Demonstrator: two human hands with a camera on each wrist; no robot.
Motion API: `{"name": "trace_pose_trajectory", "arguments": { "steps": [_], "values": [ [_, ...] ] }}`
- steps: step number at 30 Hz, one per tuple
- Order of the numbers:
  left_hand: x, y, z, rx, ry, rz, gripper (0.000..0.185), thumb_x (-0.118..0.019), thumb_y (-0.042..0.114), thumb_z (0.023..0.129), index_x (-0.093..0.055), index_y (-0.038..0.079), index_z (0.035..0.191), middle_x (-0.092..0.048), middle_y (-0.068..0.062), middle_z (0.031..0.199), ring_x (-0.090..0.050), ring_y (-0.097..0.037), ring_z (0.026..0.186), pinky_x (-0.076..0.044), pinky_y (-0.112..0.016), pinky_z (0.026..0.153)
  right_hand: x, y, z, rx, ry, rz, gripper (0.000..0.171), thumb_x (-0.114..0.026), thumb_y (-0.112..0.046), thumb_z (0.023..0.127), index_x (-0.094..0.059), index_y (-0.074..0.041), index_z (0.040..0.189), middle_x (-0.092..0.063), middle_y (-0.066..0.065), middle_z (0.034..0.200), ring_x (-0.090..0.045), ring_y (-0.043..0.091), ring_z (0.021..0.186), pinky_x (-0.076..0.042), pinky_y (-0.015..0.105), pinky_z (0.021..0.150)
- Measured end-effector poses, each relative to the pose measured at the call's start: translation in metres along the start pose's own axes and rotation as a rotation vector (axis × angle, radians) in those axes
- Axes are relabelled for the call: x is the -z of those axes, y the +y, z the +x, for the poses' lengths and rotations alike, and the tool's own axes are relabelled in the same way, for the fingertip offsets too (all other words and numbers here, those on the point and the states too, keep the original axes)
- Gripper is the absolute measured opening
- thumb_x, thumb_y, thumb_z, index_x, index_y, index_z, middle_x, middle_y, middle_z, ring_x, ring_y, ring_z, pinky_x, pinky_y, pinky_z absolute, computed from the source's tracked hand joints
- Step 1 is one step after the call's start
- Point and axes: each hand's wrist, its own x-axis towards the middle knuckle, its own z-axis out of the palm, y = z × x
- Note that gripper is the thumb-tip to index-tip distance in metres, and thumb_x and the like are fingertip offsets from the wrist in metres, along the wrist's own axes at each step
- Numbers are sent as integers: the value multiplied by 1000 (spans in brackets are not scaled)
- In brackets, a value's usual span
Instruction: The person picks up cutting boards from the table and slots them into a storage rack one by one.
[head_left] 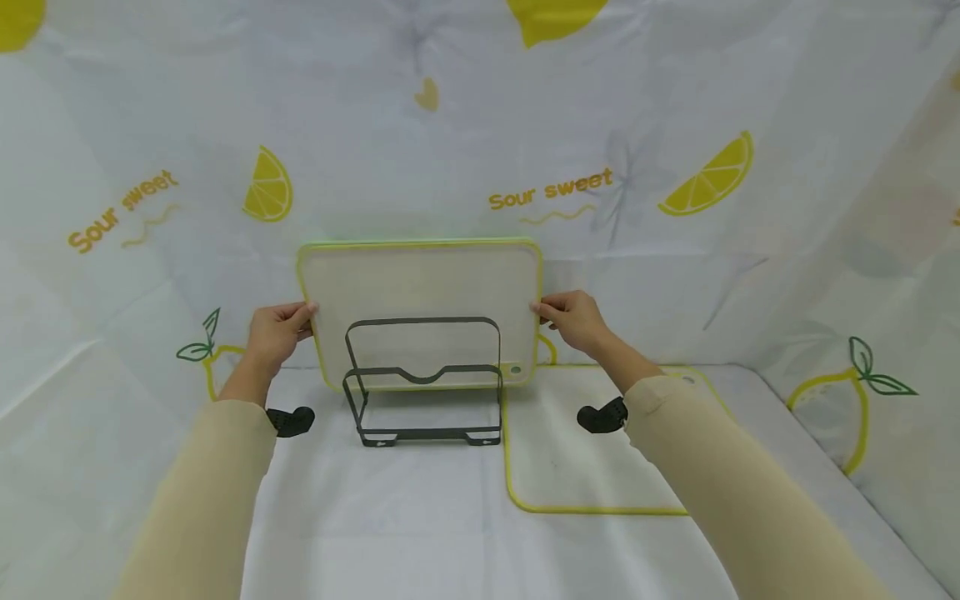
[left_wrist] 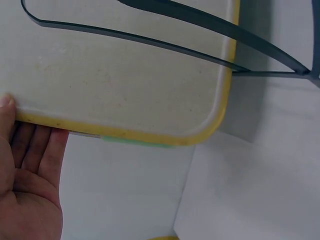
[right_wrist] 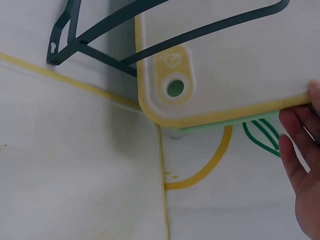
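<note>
A whitish cutting board (head_left: 420,283) with a yellow rim stands upright, behind the hoops of a dark metal rack (head_left: 431,434). Its left edge is pinched by my left hand (head_left: 276,335), thumb on the front face and fingers behind. At the opposite edge my right hand (head_left: 576,321) pinches it the same way. A green edge (right_wrist: 215,123) shows just behind the yellow rim in the right wrist view; whether it is a second board I cannot tell. Near the board's lower right corner is an oval hole (right_wrist: 175,88). The hoops hide part of the board's lower half.
Another yellow-rimmed cutting board (head_left: 585,467) lies flat on the white-covered table (head_left: 375,533), right of the rack and partly under my right forearm. A white lemon-print sheet (head_left: 450,167) hangs close behind the upright board.
</note>
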Motion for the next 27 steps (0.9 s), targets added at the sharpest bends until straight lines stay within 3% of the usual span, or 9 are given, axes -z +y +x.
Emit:
{"name": "trace_pose_trajectory", "arguments": {
  "steps": [6, 13, 16, 17, 20, 23, 27],
  "values": [
    [1, -13, 2, -3, 1, 42, 51, -55, 29, 105, -54, -9, 139, -65, -15, 130, -62, 17, 81, -56, -13, 84, -4, 8, 0, 31, 3, -40, 38, -57, -32, 105, -71, -2, 123, -73, 22, 114, -65, 37, 115, -50, 53, 104],
    [-1, -16, 2, 4, -13, 43, 56, -54, 33, 105, -53, -11, 138, -67, -15, 123, -63, 11, 83, -58, -17, 85, -5, 17, 1, 32, -14, -9, 42, -58, -33, 104, -67, 0, 129, -71, 24, 118, -66, 38, 109, -55, 47, 94],
    [-2, -14, -4, 7, 30, 121, 60, -48, 43, 106, -52, -5, 143, -64, -21, 131, -62, 8, 87, -57, -22, 94, -2, 23, -4, 38, -17, -61, 46, -58, -39, 104, -66, -4, 132, -70, 22, 122, -66, 37, 110, -55, 47, 93],
    [-3, -13, -7, 3, 63, 151, 61, -45, 45, 107, -51, -4, 143, -63, -23, 133, -66, 2, 90, -56, -22, 94, 0, 25, -8, 52, -14, -91, 46, -58, -40, 103, -67, -5, 132, -70, 20, 123, -66, 36, 109, -55, 47, 92],
    [-4, -8, -15, -58, 189, 262, 56, -42, 45, 108, -52, 3, 144, -62, -22, 134, -68, -21, 105, -53, -32, 94, 7, 31, -23, 94, -7, -169, 45, -60, -40, 102, -68, -6, 130, -70, 17, 126, -67, 34, 111, -55, 49, 90],
    [-6, -1, -23, -184, 308, 346, 48, -45, 35, 108, -55, 1, 140, -62, -23, 130, -62, -39, 117, -52, -43, 94, 16, 38, -43, 116, 5, -220, 43, -60, -38, 102, -68, -5, 129, -71, 16, 126, -67, 34, 112, -56, 49, 88],
    [-13, 9, -36, -328, 379, 381, 41, -51, 25, 106, -56, -1, 137, -63, -24, 125, -61, -40, 114, -51, -53, 98, 32, 51, -73, 54, 28, -217, 46, -56, -42, 104, -66, -7, 132, -69, 18, 129, -64, 39, 118, -54, 54, 92]
  ]
}}
